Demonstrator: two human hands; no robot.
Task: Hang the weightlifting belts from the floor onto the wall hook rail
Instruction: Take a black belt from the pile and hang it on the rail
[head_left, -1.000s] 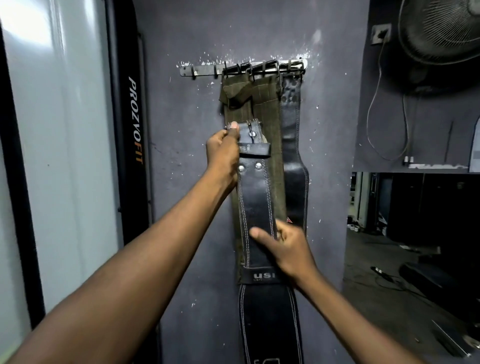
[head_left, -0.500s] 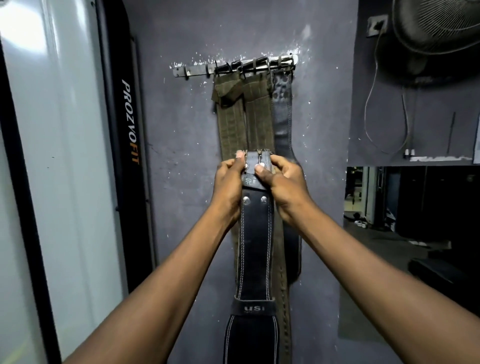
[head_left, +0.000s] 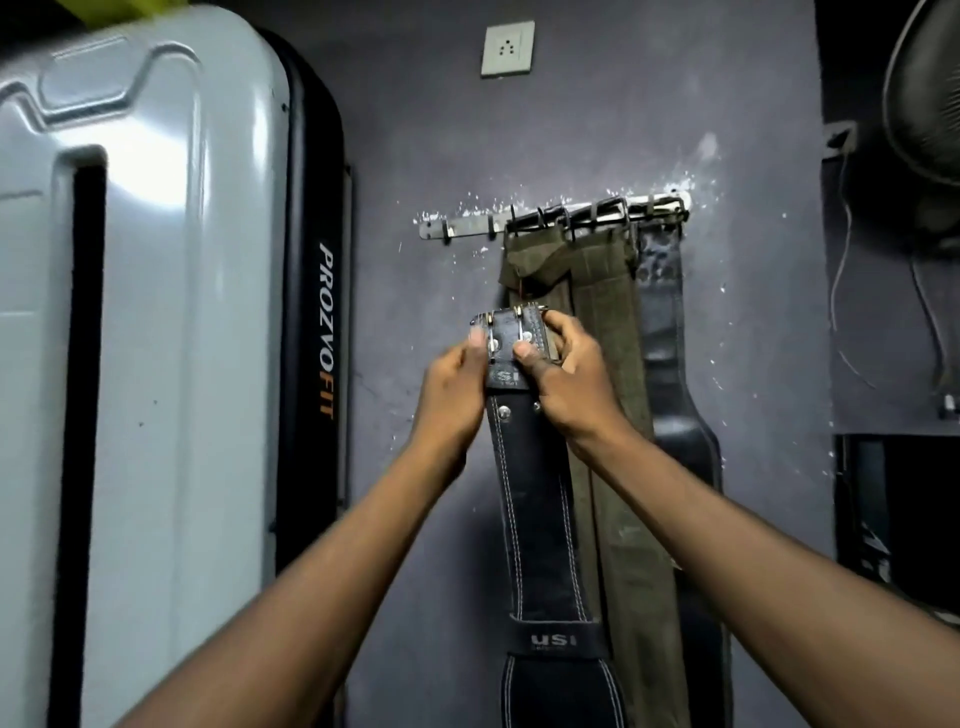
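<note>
Holding: left hand (head_left: 457, 395) and right hand (head_left: 569, 384), fingers (head_left: 563, 325) curled, pinch the black belt (head_left: 535, 493) at its buckle end.
Belt position: frame centre, below hook rail (head_left: 467, 227), overlapping hung olive belts (head_left: 613, 364); not hooked.

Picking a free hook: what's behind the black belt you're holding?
Directly behind the black belt hangs an olive belt, largely covered by it. Beside that, a second olive belt and a dark leather belt hang from the hook rail.

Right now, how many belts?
4: left olive belt, right olive belt and black belt hang on the rail; USI belt in left hand and right hand. Some may hide.
</note>
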